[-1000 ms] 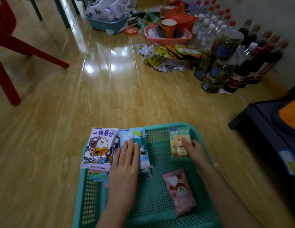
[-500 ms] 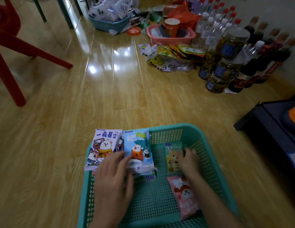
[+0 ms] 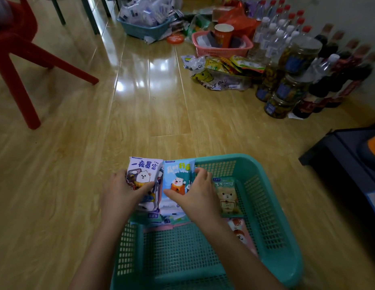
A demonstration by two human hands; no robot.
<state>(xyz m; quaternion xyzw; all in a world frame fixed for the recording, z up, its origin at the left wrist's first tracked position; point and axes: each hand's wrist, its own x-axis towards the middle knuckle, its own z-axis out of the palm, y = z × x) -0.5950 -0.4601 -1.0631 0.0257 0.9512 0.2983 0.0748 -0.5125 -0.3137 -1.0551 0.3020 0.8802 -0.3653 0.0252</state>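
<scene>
A teal mesh basket [image 3: 272,216] sits on the wooden floor in front of me. At its far left corner stand stacked packets. My left hand [image 3: 121,193] grips the purple packet [image 3: 145,167] with a white cartoon animal, thumb across its front. My right hand [image 3: 198,192] grips the blue packet [image 3: 178,170] with a bear beside it, thumb on the front and fingers over its right edge. A green bear packet [image 3: 225,195] lies flat in the basket to the right. A pink packet [image 3: 240,232] lies nearer me, partly hidden by my right forearm.
A red chair [image 3: 21,59] stands at the left. Far ahead are a blue basket [image 3: 144,30] of packets, a pink basket [image 3: 222,49] with a cup, snack bags [image 3: 222,70], jars [image 3: 287,84] and several bottles [image 3: 337,65]. A dark box [image 3: 345,160] sits at the right.
My right hand left the green packet and moved left onto the blue packet. My left hand shifted from the blue packet to the purple one and took hold of it.
</scene>
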